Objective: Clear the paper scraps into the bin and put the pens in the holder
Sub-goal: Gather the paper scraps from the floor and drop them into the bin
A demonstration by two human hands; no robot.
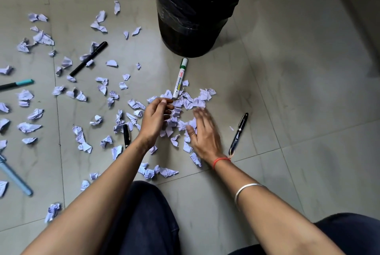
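Left hand [156, 116] curled over paper scraps [189, 102], grip unclear; right hand [202, 131] flat on them

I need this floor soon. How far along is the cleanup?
Nothing looks done yet. In hand: the left hand and right hand work at a pile of scraps near the bin. Left: many more scraps lie scattered, and the pens, the marker among them, lie on the floor. No holder is in view.
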